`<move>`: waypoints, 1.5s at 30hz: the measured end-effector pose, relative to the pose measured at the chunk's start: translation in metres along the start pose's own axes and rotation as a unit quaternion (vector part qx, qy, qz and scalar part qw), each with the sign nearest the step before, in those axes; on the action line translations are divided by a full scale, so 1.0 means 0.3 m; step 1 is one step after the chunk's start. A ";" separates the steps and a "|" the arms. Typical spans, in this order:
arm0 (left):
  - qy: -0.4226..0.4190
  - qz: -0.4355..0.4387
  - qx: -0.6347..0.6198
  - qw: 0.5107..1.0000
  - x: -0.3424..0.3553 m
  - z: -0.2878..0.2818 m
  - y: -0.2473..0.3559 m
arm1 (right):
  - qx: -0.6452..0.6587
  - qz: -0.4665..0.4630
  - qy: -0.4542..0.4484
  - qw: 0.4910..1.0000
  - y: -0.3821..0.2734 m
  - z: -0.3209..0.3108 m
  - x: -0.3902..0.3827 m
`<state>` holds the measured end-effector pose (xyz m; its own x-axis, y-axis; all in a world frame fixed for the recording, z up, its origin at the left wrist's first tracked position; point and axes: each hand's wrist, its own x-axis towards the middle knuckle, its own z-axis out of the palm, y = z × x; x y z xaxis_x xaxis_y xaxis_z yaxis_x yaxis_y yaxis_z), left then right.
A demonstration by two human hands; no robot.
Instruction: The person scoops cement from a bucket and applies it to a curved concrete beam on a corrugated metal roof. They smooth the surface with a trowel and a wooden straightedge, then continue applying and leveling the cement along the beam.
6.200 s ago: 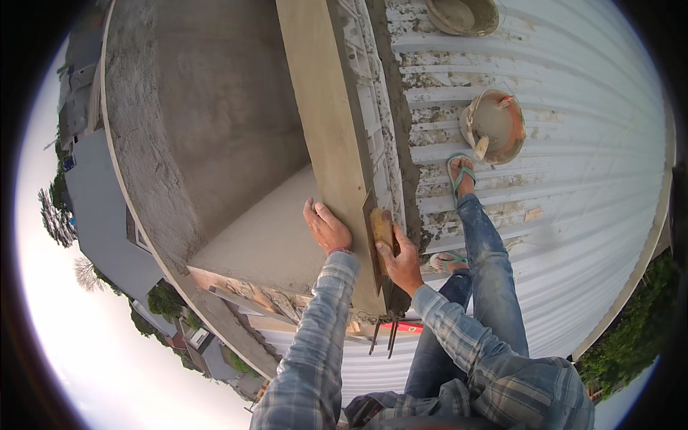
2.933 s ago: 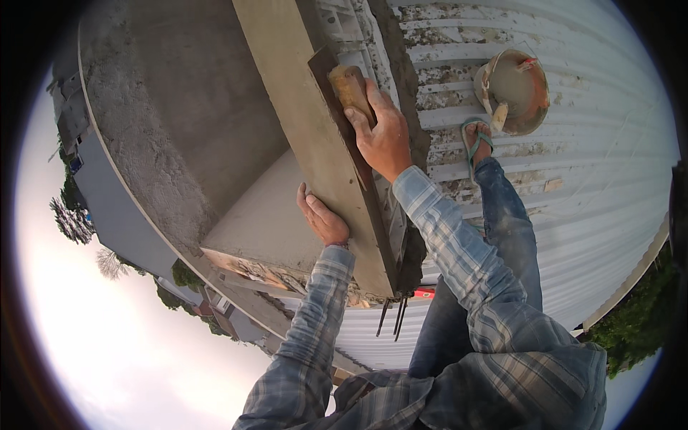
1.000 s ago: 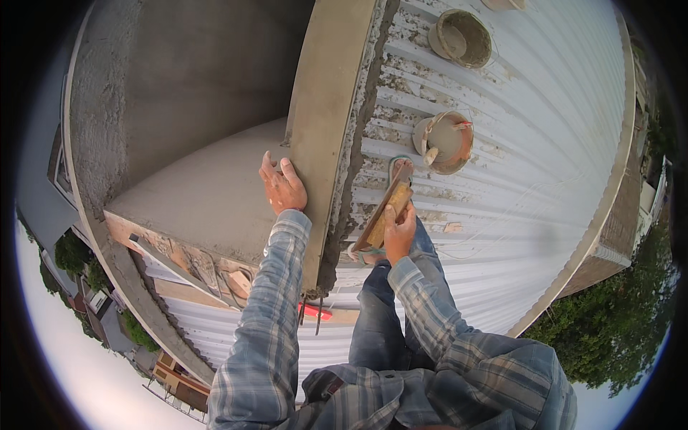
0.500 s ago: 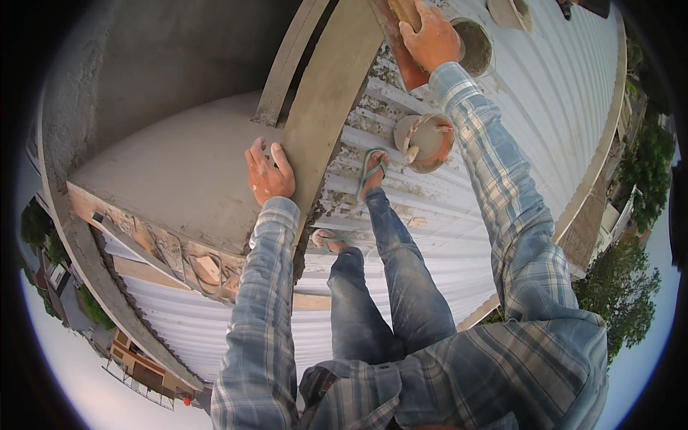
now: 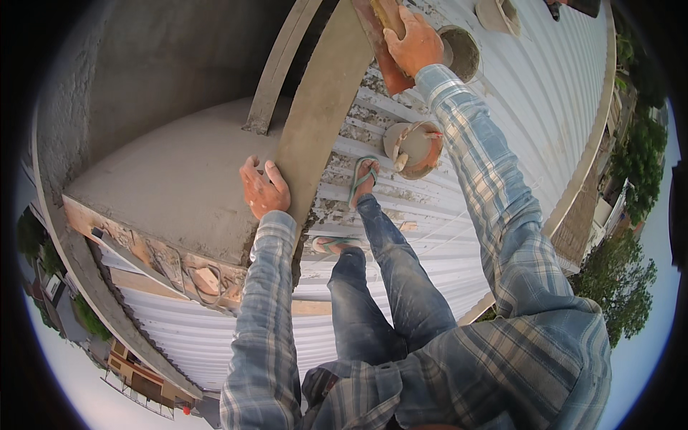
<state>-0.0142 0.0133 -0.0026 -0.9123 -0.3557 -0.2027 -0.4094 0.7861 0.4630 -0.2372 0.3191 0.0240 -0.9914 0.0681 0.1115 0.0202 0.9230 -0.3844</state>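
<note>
My right hand (image 5: 417, 44) grips the yellowish handle of a plastering float (image 5: 389, 70), which has a long reddish-brown board. The float lies along the far right edge of a grey, smoothly plastered strip of wall (image 5: 315, 115); its far end runs out of view. My left hand (image 5: 265, 189) rests by the near left side of that strip, above a grey plastered ledge (image 5: 179, 165). Its thumb stands apart and its fingers are loosely bent, with nothing in them.
A mortar-smeared bucket (image 5: 423, 163) with tools in it stands on the white corrugated roofing (image 5: 459, 208). Beyond it are another bucket (image 5: 462, 54) and a pale container (image 5: 496, 16). A narrow upright (image 5: 276, 75) rises from the ledge. My sandalled feet stand on the mortar-spattered sheets.
The view has shifted slightly, carrying most things left and down. My left hand has come a little nearer along the wall strip. The right hand keeps its hold on the float.
</note>
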 end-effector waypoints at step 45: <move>0.018 0.046 0.035 0.998 -0.006 -0.012 -0.052 | 0.138 -0.148 -0.188 0.961 -0.322 0.037 -0.297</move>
<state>-0.0061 -0.0001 -0.0062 -0.9458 -0.2971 -0.1312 -0.3245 0.8496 0.4159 -0.1523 0.2198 0.0410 -0.9258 -0.3723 -0.0656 -0.2543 0.7417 -0.6207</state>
